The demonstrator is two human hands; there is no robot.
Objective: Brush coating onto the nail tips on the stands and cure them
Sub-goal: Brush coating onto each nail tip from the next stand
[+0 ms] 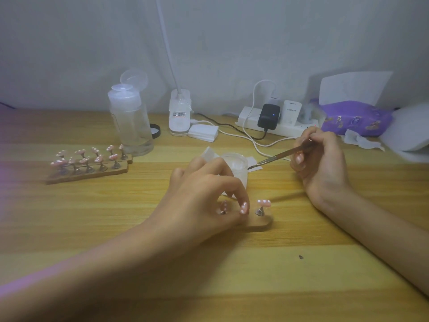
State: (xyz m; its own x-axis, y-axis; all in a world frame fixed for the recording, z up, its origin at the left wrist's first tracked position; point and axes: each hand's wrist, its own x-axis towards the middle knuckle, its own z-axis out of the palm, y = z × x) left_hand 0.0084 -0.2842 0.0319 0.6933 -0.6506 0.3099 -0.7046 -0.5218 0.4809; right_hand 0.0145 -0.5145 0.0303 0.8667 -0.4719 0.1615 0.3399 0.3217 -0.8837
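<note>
The left grip [209,194] pinches the near stand [260,223] on the counter [162,263], steadying its pink nail tips [263,202]. The right grip [320,156] clasps the brush [278,156], bristles at the jar [234,163] rim. Wipe excess there, then stroke thinly, keeping fingers off the coating. The other stands [88,168] sit well left.

Wood-grain table [116,228]; glossy pink nail tips [263,202]; clear plastic bottle [131,122].
</note>
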